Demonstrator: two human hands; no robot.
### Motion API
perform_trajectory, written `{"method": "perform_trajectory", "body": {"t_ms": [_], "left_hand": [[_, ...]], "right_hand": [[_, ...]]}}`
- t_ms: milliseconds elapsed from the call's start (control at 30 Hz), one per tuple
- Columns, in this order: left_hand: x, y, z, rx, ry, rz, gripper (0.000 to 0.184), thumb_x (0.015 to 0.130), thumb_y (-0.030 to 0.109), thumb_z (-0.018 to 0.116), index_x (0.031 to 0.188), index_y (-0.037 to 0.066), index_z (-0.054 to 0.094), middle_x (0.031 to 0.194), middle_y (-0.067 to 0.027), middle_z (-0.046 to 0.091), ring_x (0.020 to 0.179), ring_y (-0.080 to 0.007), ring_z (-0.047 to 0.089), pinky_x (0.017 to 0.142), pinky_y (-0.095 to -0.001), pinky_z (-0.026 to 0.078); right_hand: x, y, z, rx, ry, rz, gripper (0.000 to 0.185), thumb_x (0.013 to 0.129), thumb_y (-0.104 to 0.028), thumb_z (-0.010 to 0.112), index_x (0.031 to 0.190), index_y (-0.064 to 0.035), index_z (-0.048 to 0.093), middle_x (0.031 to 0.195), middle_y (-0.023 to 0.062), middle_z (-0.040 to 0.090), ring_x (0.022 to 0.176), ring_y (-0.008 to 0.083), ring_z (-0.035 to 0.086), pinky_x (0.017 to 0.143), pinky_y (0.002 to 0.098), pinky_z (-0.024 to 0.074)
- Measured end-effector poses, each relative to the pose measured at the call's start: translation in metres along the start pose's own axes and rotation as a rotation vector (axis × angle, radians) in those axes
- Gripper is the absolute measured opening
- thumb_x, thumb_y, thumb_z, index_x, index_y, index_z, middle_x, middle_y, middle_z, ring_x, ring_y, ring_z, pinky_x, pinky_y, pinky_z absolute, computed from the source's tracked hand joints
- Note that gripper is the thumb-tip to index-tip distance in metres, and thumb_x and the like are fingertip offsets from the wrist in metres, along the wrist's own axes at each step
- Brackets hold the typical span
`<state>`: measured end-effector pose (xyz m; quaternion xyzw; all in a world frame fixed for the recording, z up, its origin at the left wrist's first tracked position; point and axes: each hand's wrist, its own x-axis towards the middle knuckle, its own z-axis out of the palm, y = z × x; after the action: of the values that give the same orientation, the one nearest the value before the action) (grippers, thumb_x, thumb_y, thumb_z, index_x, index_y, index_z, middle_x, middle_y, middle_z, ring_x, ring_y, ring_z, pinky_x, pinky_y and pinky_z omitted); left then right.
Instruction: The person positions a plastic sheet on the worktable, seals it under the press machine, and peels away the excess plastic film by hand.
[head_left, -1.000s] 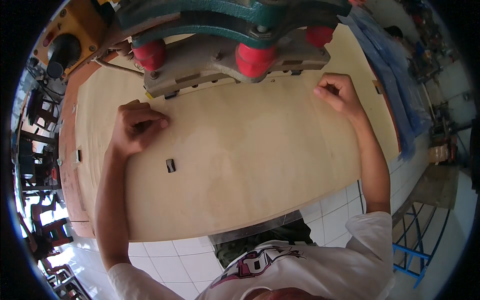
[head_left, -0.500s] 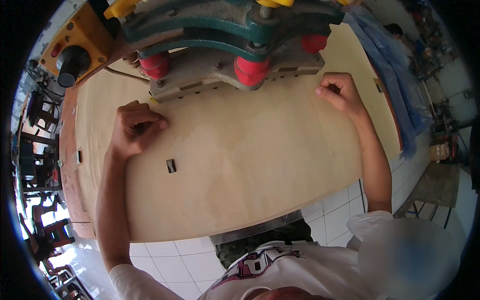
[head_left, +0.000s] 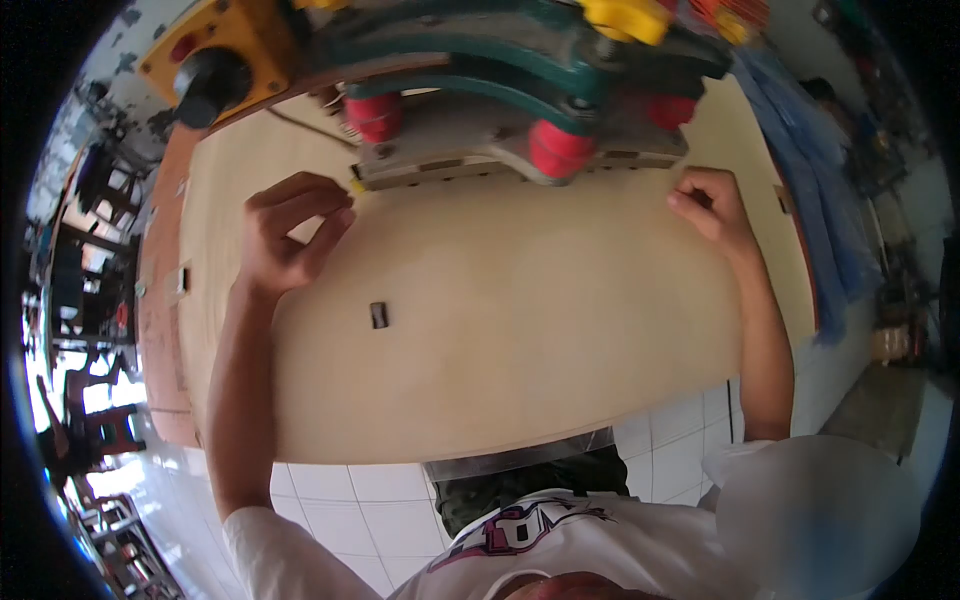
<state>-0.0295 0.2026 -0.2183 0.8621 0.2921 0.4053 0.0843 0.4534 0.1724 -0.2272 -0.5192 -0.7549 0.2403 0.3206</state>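
Right, so here are both bare hands out over the pale wooden counter (head_left: 530, 330), one near each end of the machine's grey metal plate (head_left: 440, 160). The left hand (head_left: 297, 235) is just beside the plate's left end, fingers bent over, thumb brought up towards the forefinger with a gap showing inside the curl. Is there something pinched in that grip? Can't tell from here! Over to the right hand (head_left: 715, 208), close to the plate's other end: the fingers are folded in, the thumb lies along them, and whether that grip is closed on anything is hidden too.

And there's the plate itself, across the far part of the counter, slung below a curved green frame (head_left: 460, 50) with red cone-shaped mounts (head_left: 560, 150) between the two. Yellow knobs (head_left: 627, 18) up top, and off to the left an orange control box (head_left: 265, 40) with a fat black dial (head_left: 213, 85).

Nearer the body, a small dark piece (head_left: 379, 316) lies on the counter, to the right of the left forearm, touched by neither hand. Blue sheeting (head_left: 810, 180) hangs along the right edge; white floor tiles (head_left: 405, 520) show below.
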Motion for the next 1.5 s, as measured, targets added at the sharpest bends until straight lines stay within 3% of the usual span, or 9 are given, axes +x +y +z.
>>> {"method": "perform_trajectory", "body": {"t_ms": [33,167,233,300,433,533,1000,1267,1500], "left_hand": [[-0.001,0.001,-0.002,-0.003,-0.016,-0.029,0.002,0.075,-0.002,0.069,0.077,-0.003,0.068,0.081,-0.0157,0.069,0.073,-0.0272,0.069,0.066,-0.032,0.054],[-0.004,-0.007,-0.008,0.066,-0.036,0.013,0.007,0.072,0.003,0.069,0.078,0.0,0.07,0.07,-0.0103,0.066,0.063,-0.0217,0.063,0.066,-0.033,0.049],[-0.002,-0.002,-0.009,0.1,-0.213,-0.124,0.011,0.071,0.004,0.07,0.081,0.001,0.072,0.065,-0.0077,0.064,0.057,-0.0198,0.058,0.066,-0.0332,0.046],[-0.006,-0.008,-0.004,0.075,-0.237,-0.106,0.016,0.072,0.006,0.07,0.087,0.004,0.075,0.065,-0.0076,0.063,0.056,-0.0207,0.056,0.063,-0.034,0.046],[-0.006,-0.009,0.003,0.015,-0.289,-0.121,0.021,0.076,0.017,0.076,0.095,0.009,0.077,0.071,-0.0101,0.066,0.059,-0.0253,0.06,0.059,-0.0356,0.048],[-0.004,-0.008,0.004,0.046,-0.307,-0.145,0.025,0.077,0.025,0.079,0.098,0.011,0.077,0.074,-0.0116,0.068,0.062,-0.0272,0.062,0.059,-0.0363,0.049],[-0.004,-0.011,0.005,0.054,-0.315,-0.126,0.029,0.075,0.028,0.081,0.098,0.012,0.078,0.075,-0.0113,0.069,0.064,-0.027,0.064,0.06,-0.0358,0.051],[-0.002,-0.008,0.003,0.051,-0.364,-0.226,0.027,0.075,0.028,0.081,0.096,0.012,0.078,0.079,-0.0109,0.072,0.064,-0.0253,0.066,0.061,-0.0341,0.052],[-0.007,-0.016,0.009,0.021,-0.298,-0.106,0.027,0.074,0.026,0.082,0.097,0.011,0.078,0.077,-0.0097,0.071,0.062,-0.0247,0.065,0.06,-0.0332,0.051]], "right_hand": [[0.0,0.001,0.001,-0.012,0.013,0.004,0.021,0.08,-0.007,0.07,0.065,0.0001,0.056,0.059,-0.0017,0.05,0.056,0.0051,0.042,0.051,0.026,0.032],[0.002,-0.004,0.005,0.014,0.007,-0.025,0.019,0.081,-0.009,0.071,0.068,0.0007,0.061,0.063,-0.0009,0.055,0.058,0.0057,0.044,0.052,0.0255,0.0334],[0.003,-0.005,0.006,0.004,0.016,-0.109,0.01,0.081,-0.008,0.071,0.077,0.0008,0.068,0.069,-0.0007,0.058,0.059,0.0055,0.045,0.052,0.0245,0.0343],[0.003,-0.006,0.007,0.004,0.005,-0.106,0.008,0.08,-0.007,0.073,0.083,-0.0006,0.071,0.069,-0.0011,0.058,0.06,0.005,0.045,0.052,0.0235,0.0342],[0.003,-0.001,0.008,0.0,-0.028,-0.127,0.024,0.075,-0.006,0.08,0.099,-0.0045,0.076,0.067,-0.0028,0.052,0.059,0.0043,0.041,0.052,0.0218,0.0328],[0.002,-0.004,0.01,-0.082,-0.046,-0.127,0.03,0.073,-0.009,0.083,0.102,-0.0055,0.075,0.065,-0.0035,0.047,0.058,0.0052,0.038,0.052,0.0225,0.032],[0.003,-0.009,0.012,-0.138,-0.046,-0.116,0.035,0.071,-0.013,0.086,0.103,-0.0047,0.075,0.064,-0.0029,0.043,0.057,0.0066,0.037,0.052,0.024,0.0306],[0.003,-0.008,0.014,-0.118,-0.034,-0.118,0.034,0.071,-0.013,0.085,0.103,-0.0045,0.075,0.064,-0.0022,0.045,0.057,0.0073,0.038,0.052,0.0244,0.032],[0.002,-0.008,0.013,-0.141,-0.029,-0.15,0.034,0.071,-0.007,0.084,0.103,-0.0045,0.075,0.064,-0.0002,0.048,0.057,0.0084,0.041,0.053,0.0254,0.0354]]}}
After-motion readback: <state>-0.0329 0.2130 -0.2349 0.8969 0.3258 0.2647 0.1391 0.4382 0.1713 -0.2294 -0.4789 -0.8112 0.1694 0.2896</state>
